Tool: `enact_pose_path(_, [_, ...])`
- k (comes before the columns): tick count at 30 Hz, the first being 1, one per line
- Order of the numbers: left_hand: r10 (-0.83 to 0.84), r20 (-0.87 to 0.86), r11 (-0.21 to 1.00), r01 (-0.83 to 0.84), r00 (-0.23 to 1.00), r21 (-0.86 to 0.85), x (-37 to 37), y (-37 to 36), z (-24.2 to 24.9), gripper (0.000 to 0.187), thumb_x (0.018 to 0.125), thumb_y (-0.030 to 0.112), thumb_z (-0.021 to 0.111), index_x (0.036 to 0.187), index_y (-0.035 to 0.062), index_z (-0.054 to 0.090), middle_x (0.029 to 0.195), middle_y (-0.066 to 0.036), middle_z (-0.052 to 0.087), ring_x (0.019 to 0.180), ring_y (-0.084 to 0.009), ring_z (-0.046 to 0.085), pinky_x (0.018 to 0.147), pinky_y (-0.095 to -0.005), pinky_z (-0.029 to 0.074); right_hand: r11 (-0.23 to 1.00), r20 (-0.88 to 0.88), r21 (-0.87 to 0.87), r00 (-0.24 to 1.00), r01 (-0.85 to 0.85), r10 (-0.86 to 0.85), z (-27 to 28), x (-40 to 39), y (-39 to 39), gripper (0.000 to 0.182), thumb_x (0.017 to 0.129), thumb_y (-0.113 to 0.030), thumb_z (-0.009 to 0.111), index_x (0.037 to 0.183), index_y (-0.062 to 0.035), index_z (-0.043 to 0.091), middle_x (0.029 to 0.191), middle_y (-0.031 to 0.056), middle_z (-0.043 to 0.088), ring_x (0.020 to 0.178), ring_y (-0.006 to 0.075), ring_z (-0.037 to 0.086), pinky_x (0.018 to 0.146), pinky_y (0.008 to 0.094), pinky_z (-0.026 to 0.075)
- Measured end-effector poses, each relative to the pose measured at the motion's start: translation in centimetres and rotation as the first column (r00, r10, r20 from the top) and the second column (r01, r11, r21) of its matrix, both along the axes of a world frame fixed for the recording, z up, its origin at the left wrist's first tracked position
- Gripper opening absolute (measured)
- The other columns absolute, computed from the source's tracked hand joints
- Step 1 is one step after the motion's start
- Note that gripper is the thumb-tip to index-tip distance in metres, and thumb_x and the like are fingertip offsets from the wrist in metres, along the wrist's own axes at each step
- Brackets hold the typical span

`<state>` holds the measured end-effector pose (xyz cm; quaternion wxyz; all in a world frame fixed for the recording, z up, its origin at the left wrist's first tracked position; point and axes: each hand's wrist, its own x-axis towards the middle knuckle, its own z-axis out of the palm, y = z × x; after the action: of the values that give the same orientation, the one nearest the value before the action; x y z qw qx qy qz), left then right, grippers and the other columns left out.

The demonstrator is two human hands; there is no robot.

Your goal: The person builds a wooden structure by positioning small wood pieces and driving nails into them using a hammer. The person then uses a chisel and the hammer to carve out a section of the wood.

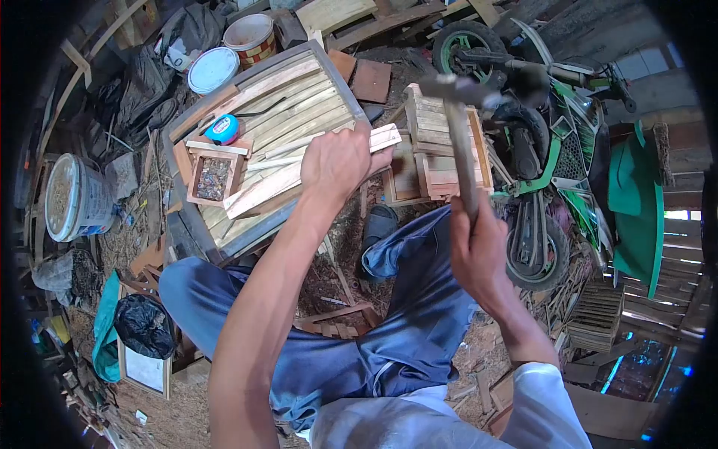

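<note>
My left hand [335,161] is closed around a pale wooden strip [262,191], which lies slanted over the slatted work table [329,51]. One end of the strip sticks out to the right past my knuckles. In my right hand [480,251] is a hammer [463,153], gripped by its wooden handle and raised upright, its head blurred. A small wooden box [238,166] holding many small bits, perhaps nails, sits left of the strip. Just behind that box rests a blue tape measure [222,129]. A dark bent metal rod [262,112] lies beyond it.
Slatted wooden crates [441,142] stand right of the table. A green motorbike [553,150] is farther right. Buckets [249,36] stand behind the table, and a white bucket [78,197] is at the left. Wood scraps cover the ground around my legs.
</note>
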<state>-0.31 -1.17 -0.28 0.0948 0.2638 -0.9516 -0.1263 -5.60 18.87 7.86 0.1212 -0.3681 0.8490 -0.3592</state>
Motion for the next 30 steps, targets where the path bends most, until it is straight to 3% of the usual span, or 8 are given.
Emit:
enact_pose_path(5, [0.024,-0.032,0.999,-0.025,0.999,-0.030,0.0,0.1,0.1,0.054,0.081,0.054,0.063,0.085,0.0006,0.063,0.061,-0.017,0.065,0.060,-0.0289,0.068,0.056,-0.0375,0.055,0.957,0.037,0.289,0.999,-0.029,0.019,-1.3,-1.7,-0.1,0.016,0.095,-0.013,0.051,0.097,0.0026,0.050,0.065,0.0292,0.056,0.068,0.0503,0.057,0.054,0.0493,0.043])
enact_pose_path(9, [0.015,-0.017,1.000,-0.015,1.000,-0.002,0.1,0.1,-0.3,0.054,0.081,0.054,0.063,0.085,0.0003,0.063,0.061,-0.017,0.065,0.059,-0.0288,0.068,0.056,-0.0379,0.055,0.999,0.065,0.050,0.998,0.010,-0.013,0.6,0.4,-0.1,0.018,0.096,-0.015,0.050,0.099,0.0026,0.050,0.064,0.0290,0.055,0.066,0.0487,0.057,0.053,0.0489,0.042])
enact_pose_path(12, [0.029,-0.025,0.999,-0.029,0.999,-0.017,0.2,0.2,0.0,0.053,0.081,0.054,0.062,0.086,0.0004,0.063,0.061,-0.017,0.065,0.059,-0.0290,0.068,0.056,-0.0383,0.055,0.967,0.001,0.236,0.995,-0.098,0.100,-2.2,-0.9,-0.1,0.016,0.096,-0.014,0.050,0.098,0.0020,0.050,0.062,0.0265,0.055,0.063,0.0476,0.057,0.051,0.0450,0.043])
enact_pose_path(17, [0.013,0.039,0.998,-0.015,0.999,0.058,0.2,0.2,0.1,0.057,0.084,0.057,0.058,0.088,0.0000,0.061,0.069,-0.023,0.066,0.064,-0.0358,0.068,0.057,-0.0425,0.054,0.996,0.108,0.087,0.994,0.010,-0.019,1.3,0.7,0.0,0.020,0.096,-0.016,0.051,0.097,0.0040,0.049,0.063,0.0304,0.055,0.066,0.0501,0.056,0.054,0.0523,0.042])
enact_pose_path(21, [0.025,-0.060,0.999,-0.028,0.998,-0.040,0.3,0.7,0.0,0.050,0.081,0.053,0.063,0.085,0.0030,0.063,0.061,-0.016,0.066,0.060,-0.0282,0.069,0.055,-0.0382,0.055,0.980,0.011,0.184,0.997,-0.076,0.075,-2.1,-0.7,0.0,0.020,0.096,-0.016,0.052,0.097,0.0036,0.049,0.062,0.0282,0.054,0.062,0.0491,0.056,0.052,0.0477,0.042])
enact_pose_path(24, [0.032,-0.014,0.999,-0.032,0.999,-0.017,0.3,0.7,0.0,0.051,0.081,0.054,0.063,0.084,0.0032,0.062,0.062,-0.016,0.066,0.060,-0.0278,0.069,0.055,-0.0376,0.055,0.966,0.123,0.260,0.992,-0.006,-0.027,1.2,-0.2,-0.1,0.020,0.095,-0.015,0.051,0.100,0.0045,0.048,0.065,0.0306,0.055,0.066,0.0500,0.056,0.054,0.0513,0.042])
enact_pose_path(28, [0.009,-0.024,1.000,-0.010,1.000,-0.020,0.2,0.7,-0.3,0.052,0.081,0.055,0.063,0.083,0.0030,0.062,0.061,-0.016,0.066,0.060,-0.0274,0.069,0.054,-0.0371,0.054,0.992,-0.005,0.116,0.999,-0.039,0.040,-1.4,-0.1,0.6,0.021,0.096,-0.019,0.051,0.099,0.0024,0.049,0.067,0.0317,0.056,0.070,0.0510,0.056,0.057,0.0551,0.040])
enact_pose_path(30, [0.018,-0.029,0.998,-0.020,0.999,-0.066,0.1,0.7,-0.1,0.052,0.081,0.055,0.063,0.083,0.0028,0.062,0.061,-0.016,0.065,0.059,-0.0272,0.069,0.053,-0.0370,0.054,0.966,0.078,0.247,0.995,-0.077,0.059,-1.4,-0.6,0.4,0.021,0.096,-0.019,0.051,0.099,0.0017,0.049,0.068,0.0314,0.056,0.070,0.0510,0.056,0.057,0.0555,0.040])
